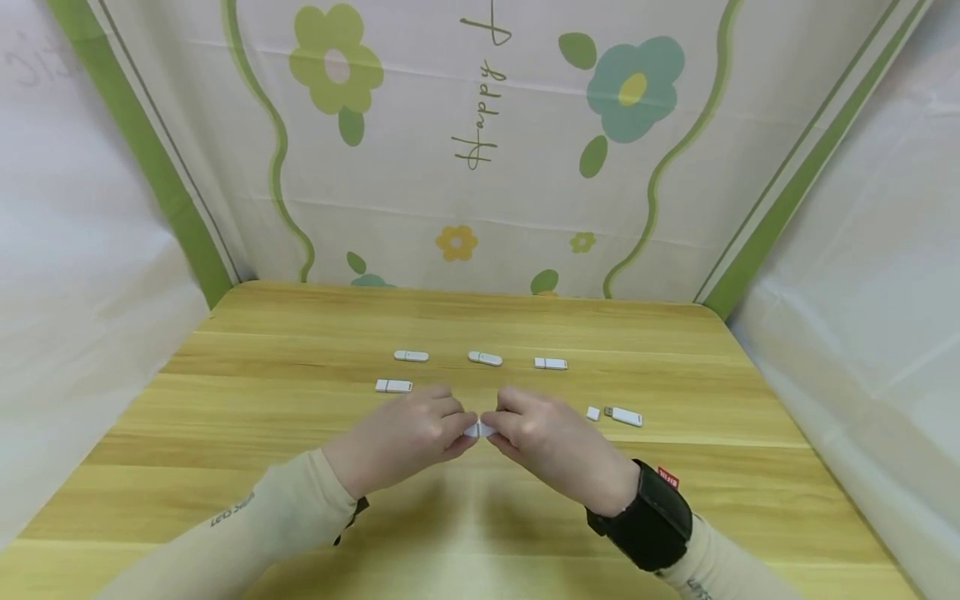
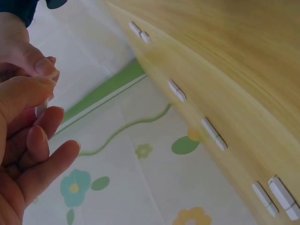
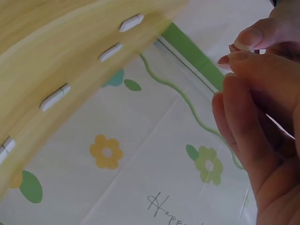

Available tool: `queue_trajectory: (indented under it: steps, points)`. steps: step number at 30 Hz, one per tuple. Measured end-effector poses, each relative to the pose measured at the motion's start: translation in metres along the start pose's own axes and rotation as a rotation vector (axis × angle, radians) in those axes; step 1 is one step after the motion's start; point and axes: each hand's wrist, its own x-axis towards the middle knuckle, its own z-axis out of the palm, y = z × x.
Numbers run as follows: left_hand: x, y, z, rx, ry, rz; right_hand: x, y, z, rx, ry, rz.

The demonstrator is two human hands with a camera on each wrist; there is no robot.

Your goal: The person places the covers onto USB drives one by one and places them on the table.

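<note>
Both hands meet over the middle of the table in the head view, holding a small white USB stick (image 1: 486, 430) between them. My left hand (image 1: 408, 433) pinches one end of it with thumb and forefinger, while my right hand (image 1: 551, 442) pinches the other end. A thin dark seam shows across the stick between the two sets of fingertips; most of the rest is hidden by the fingers. In the left wrist view a bit of the white stick (image 2: 41, 108) shows below the left thumb. To the right of the right hand lie an uncapped USB stick (image 1: 627, 417) and its loose cap (image 1: 593, 413).
Beyond the hands, three white USB sticks lie in a row: left (image 1: 412, 356), middle (image 1: 485, 358) and right (image 1: 551, 364). Another capped stick (image 1: 393, 386) lies just past the left hand. A flowered cloth (image 1: 420, 167) hangs behind the wooden table (image 1: 225, 400).
</note>
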Motion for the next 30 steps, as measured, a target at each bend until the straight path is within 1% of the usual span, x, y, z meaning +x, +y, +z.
queue_trajectory:
  steps: [6, 9, 10, 13, 17, 18, 20, 23, 26, 30]
  points:
    - [0.0, 0.001, 0.006, -0.001, -0.018, 0.005, -0.004, -0.001, 0.006, 0.001, -0.009, 0.001]
    - [-0.002, 0.001, 0.013, 0.001, -0.047, -0.007, -0.007, 0.0, 0.012, -0.002, -0.044, 0.01]
    - [-0.003, 0.002, 0.015, -0.003, -0.066, -0.017, -0.008, 0.0, 0.014, -0.001, -0.059, 0.016]
    - [-0.006, 0.003, 0.022, -0.035, -0.164, -0.071, -0.011, 0.0, 0.021, 0.028, -0.108, 0.05]
    - [-0.008, 0.003, 0.03, -0.096, -0.344, -0.167, -0.012, 0.002, 0.031, 0.079, -0.173, 0.104]
    - [-0.008, 0.002, 0.033, -0.105, -0.378, -0.186, -0.012, 0.003, 0.033, 0.091, -0.189, 0.116]
    - [-0.009, -0.001, 0.039, -0.139, -0.422, -0.223, -0.013, 0.005, 0.038, 0.103, -0.218, 0.143]
    - [-0.011, -0.007, 0.048, -0.197, -0.442, -0.262, -0.014, 0.009, 0.044, 0.121, -0.242, 0.185]
    - [-0.013, -0.015, 0.057, -0.254, -0.449, -0.292, -0.014, 0.015, 0.048, 0.144, -0.253, 0.227]
    - [-0.013, -0.026, 0.067, -0.319, -0.458, -0.33, -0.012, 0.023, 0.053, 0.141, -0.27, 0.279]
